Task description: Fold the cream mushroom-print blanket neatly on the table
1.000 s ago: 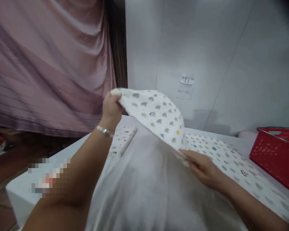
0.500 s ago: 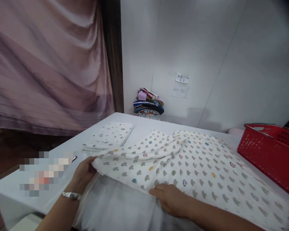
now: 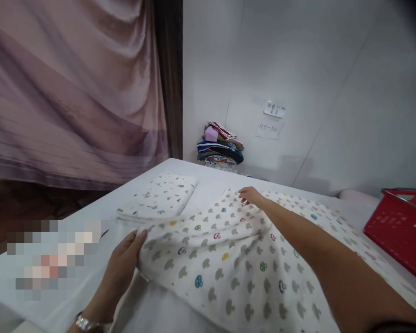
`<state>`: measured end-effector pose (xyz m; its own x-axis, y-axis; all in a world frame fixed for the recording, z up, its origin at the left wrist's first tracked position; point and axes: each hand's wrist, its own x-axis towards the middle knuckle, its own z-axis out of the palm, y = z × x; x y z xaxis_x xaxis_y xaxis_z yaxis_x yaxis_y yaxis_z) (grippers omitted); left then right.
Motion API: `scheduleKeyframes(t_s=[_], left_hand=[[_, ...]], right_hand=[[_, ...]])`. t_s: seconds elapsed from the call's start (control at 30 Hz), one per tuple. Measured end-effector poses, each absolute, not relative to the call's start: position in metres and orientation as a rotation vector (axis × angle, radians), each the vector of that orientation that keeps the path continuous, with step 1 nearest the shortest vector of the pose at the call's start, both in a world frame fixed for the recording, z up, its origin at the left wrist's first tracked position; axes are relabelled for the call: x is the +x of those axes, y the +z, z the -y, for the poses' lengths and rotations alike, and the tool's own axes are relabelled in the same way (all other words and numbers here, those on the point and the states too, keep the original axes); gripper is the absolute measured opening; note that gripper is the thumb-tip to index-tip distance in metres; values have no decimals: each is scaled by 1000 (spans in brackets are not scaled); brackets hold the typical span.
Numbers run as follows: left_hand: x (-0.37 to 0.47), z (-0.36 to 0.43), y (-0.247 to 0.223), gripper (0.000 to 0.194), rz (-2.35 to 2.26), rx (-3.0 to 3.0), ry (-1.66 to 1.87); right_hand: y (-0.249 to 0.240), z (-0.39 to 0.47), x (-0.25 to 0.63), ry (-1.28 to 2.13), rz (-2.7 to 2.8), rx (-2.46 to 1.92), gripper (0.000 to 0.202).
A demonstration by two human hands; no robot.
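A large white mushroom-print cloth (image 3: 225,259) lies spread over the table, with folds running across its middle. My left hand (image 3: 126,252) pinches its left corner between thumb and fingers, lifting that edge slightly. Stretched across the cloth, my right hand (image 3: 250,196) is over its far edge, fingers apart and slightly bent, with nothing seen in them. My right forearm hides part of the print behind it. Beyond my left hand lies a folded white cloth (image 3: 162,194) with small grey motifs, close to the spread one.
A white table (image 3: 208,178) carries the cloths. On the right stands a red plastic basket (image 3: 398,236) with a metal handle. A stack of folded textiles (image 3: 220,145) is by the wall, beneath paper notes (image 3: 268,128). A pink curtain (image 3: 72,92) hangs at left; a blurred-out patch covers the left tabletop.
My right hand has left the near edge of the cloth and reached forward to its far edge. My left hand still holds the corner. The view has shifted slightly.
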<state>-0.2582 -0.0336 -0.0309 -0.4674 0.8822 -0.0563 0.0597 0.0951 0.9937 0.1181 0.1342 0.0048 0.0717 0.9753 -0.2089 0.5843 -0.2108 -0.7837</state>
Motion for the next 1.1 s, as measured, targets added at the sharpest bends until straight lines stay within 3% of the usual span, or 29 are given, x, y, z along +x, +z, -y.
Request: scheduleKeyframes(t_s=[0.17, 0.33, 0.43, 0.6, 0.73, 0.9, 1.1], left_hand=[[-260, 40, -32, 34, -1722, 998, 1321], [-264, 34, -41, 51, -1745, 1000, 1326], [-261, 32, -39, 54, -1748, 984, 1330], [-257, 31, -32, 46, -1654, 1042, 1426], [-264, 20, -29, 41, -1636, 1045, 1611], [-278, -2, -36, 32, -1821, 927, 1900], [-288, -2, -51, 26, -1937, 900, 1775]], right_hand=[[-35, -199, 105, 1050, 1484, -2037, 34], [-57, -241, 92, 1097, 1485, -2150, 13], [-58, -250, 92, 1119, 1483, -2155, 12], [-31, -244, 88, 1062, 1491, -1943, 12], [18, -262, 64, 924, 1485, -1640, 5], [74, -312, 1, 791, 1414, -1386, 10], [56, -348, -77, 790, 1413, -1327, 14]])
